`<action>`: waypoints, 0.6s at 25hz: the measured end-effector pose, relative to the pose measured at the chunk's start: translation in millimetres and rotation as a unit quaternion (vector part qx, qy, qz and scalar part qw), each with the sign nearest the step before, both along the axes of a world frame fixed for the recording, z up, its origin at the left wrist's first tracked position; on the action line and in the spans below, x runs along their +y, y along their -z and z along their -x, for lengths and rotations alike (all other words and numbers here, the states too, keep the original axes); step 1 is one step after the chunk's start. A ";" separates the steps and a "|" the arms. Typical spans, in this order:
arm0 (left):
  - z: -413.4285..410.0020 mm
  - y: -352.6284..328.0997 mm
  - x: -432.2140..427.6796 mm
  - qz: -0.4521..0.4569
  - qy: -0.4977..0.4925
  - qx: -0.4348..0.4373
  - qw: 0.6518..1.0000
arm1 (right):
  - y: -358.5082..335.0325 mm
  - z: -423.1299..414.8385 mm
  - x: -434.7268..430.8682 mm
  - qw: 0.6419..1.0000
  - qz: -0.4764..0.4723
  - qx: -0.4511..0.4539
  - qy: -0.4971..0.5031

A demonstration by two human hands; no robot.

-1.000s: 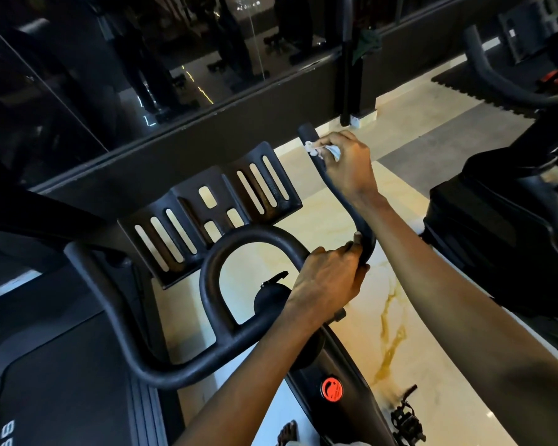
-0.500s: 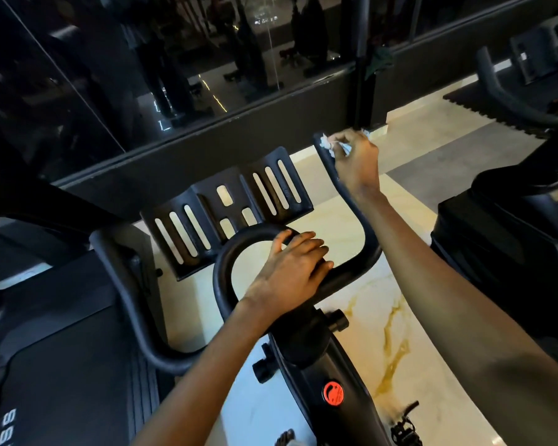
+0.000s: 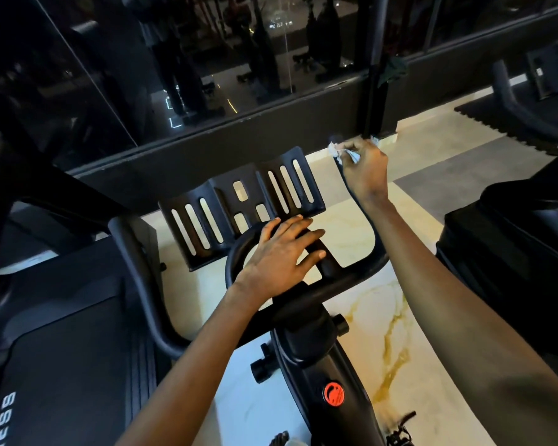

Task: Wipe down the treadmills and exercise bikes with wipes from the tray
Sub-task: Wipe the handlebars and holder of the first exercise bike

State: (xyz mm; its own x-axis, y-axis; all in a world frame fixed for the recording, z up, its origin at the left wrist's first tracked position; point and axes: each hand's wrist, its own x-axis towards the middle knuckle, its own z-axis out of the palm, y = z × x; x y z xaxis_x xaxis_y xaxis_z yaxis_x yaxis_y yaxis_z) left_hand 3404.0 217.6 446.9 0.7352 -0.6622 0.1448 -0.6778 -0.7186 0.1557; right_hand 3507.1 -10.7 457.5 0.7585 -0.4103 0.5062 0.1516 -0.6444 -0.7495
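Observation:
A black exercise bike's handlebar fills the middle, with a slotted black tablet holder at its front. My right hand is closed on a crumpled white wipe at the far tip of the right handlebar horn. My left hand lies flat, fingers spread, on the centre loop of the handlebar. The bike's stem with a red round sticker runs down below.
A treadmill deck lies at the left. Another black bike stands at the right. A dark glass wall runs across the back. Pale marble floor shows beneath the bike.
My left hand has let go of the right horn's base and moved left onto the centre loop, fingers now spread. My right hand stays at the horn's tip with the wipe.

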 end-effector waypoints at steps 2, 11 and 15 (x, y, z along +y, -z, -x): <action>-1.2 -5.6 13.5 0.038 -0.026 -0.009 0.999 | 6.6 15.9 14.4 0.999 -0.016 -0.012 -0.028; -69.1 -49.1 80.0 0.094 -0.175 -0.099 0.975 | 3.5 15.5 97.2 0.991 -0.015 0.018 -0.129; -97.2 -54.6 68.6 0.059 -0.161 -0.035 0.985 | -2.5 -1.4 114.8 0.989 -0.017 0.024 -0.145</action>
State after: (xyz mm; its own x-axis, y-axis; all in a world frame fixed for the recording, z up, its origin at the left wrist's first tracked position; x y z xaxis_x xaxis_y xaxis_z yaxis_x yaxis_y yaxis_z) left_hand 3501.2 286.2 501.5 0.8902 -0.3716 0.2638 -0.4294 -0.8777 0.2127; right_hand 3508.5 104.2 460.0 0.8700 -0.1889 0.4554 0.2890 -0.5529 -0.7816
